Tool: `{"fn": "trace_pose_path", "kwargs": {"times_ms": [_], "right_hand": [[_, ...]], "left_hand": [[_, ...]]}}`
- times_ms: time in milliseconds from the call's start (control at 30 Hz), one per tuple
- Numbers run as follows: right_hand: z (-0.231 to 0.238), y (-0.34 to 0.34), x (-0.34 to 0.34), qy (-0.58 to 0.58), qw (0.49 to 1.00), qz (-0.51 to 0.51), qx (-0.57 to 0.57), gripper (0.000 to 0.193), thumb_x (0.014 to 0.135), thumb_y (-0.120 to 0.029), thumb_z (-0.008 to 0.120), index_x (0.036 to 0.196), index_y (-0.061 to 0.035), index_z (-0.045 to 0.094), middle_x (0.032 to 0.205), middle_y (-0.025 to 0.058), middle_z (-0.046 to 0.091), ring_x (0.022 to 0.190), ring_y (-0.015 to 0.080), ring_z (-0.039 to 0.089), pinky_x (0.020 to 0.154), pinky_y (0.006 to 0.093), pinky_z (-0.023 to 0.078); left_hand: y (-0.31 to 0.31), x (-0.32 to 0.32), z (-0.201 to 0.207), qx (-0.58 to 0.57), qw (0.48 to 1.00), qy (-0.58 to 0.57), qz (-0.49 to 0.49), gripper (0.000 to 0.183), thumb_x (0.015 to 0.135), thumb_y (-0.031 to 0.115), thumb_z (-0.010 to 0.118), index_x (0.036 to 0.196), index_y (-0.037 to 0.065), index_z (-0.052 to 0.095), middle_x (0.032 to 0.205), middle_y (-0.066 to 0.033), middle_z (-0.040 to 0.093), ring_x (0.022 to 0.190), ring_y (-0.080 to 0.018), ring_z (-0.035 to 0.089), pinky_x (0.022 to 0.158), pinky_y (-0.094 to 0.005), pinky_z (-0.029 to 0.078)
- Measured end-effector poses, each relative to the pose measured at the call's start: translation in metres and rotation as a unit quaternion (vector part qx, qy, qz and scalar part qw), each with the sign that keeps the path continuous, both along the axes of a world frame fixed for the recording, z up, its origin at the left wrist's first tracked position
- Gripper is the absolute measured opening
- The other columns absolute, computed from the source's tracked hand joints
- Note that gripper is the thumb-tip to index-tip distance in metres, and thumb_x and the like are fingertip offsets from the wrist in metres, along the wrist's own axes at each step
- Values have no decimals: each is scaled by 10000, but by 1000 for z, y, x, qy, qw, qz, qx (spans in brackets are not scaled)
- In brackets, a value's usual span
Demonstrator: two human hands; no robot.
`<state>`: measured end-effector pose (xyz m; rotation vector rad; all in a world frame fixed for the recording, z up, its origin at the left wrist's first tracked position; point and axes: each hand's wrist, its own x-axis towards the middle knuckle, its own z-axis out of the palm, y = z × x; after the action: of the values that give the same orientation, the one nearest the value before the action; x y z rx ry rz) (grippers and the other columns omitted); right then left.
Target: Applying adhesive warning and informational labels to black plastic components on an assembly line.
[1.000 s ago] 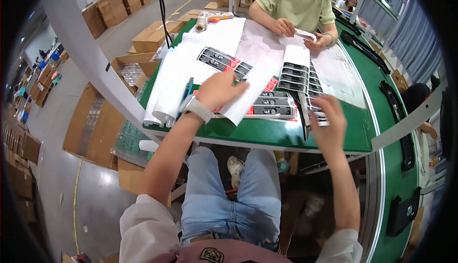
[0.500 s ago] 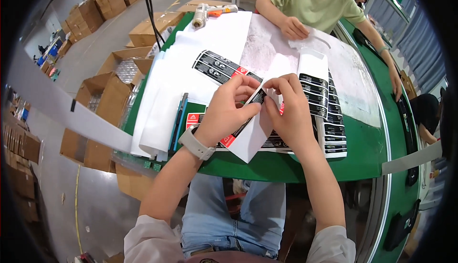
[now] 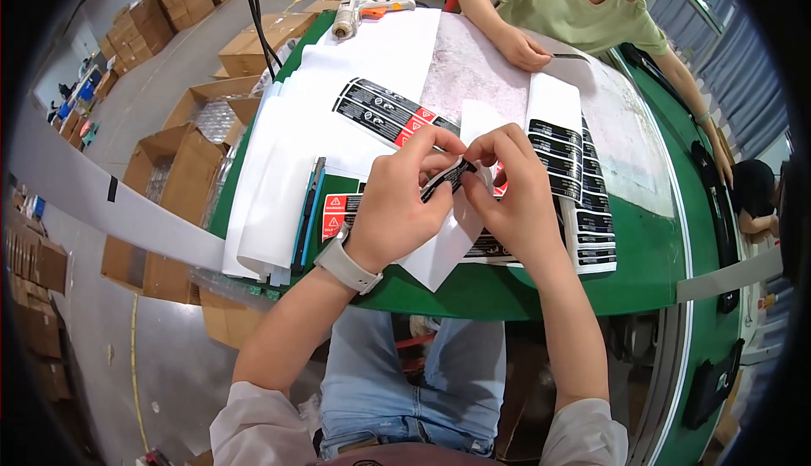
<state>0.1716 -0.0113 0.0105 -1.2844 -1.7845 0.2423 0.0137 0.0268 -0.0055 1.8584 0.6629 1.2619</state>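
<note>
Between my hands, over the near part of the table, is a black sticker label (image 3: 448,177) with white print, bent into a curve. My left hand (image 3: 390,212) pinches its left end, a pale watch band on that wrist. The fingertips of my right hand (image 3: 515,191) are closed on the other end. White backing paper (image 3: 438,263) hangs below the label toward the table edge; where it joins the label is hidden by my fingers. Beyond my left hand lies a black and red label sheet (image 3: 380,113). Black label sheets (image 3: 555,147) lie right of my right hand.
White paper sheets (image 3: 296,119) cover the left of the green table (image 3: 642,250). A utility knife (image 3: 307,217) lies left of my left hand. A glue gun (image 3: 363,14) sits at the far left. A co-worker (image 3: 570,1) leans in opposite. Open cartons (image 3: 182,174) stand left.
The label has gone from a flat strip to a bent one between my fingertips. The red part that showed below my left hand is out of sight. The co-worker's hand has shifted slightly.
</note>
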Motion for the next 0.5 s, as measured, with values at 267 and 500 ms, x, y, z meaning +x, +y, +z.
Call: {"fn": "trace_pose_path", "kwargs": {"times_ms": [267,500], "right_hand": [[1,-3,-1,2,1000,-14,14,237,714,55,684,925,-25,612,928,106,547,847,265,625,723,351,508],[2,-4,1,3,1000,-1,4,235,703,56,687,912,-20,612,896,100,551,815,253,632,714,343,512]], "left_hand": [[0,0,2,7,1000,14,-6,328,772,-86,531,1091,-12,535,898,-195,710,810,-275,724,685,-307,529],[0,-1,1,18,999,41,-2,337,777,-87,526,1104,-5,525,868,-200,713,710,-270,717,623,-304,527]]}}
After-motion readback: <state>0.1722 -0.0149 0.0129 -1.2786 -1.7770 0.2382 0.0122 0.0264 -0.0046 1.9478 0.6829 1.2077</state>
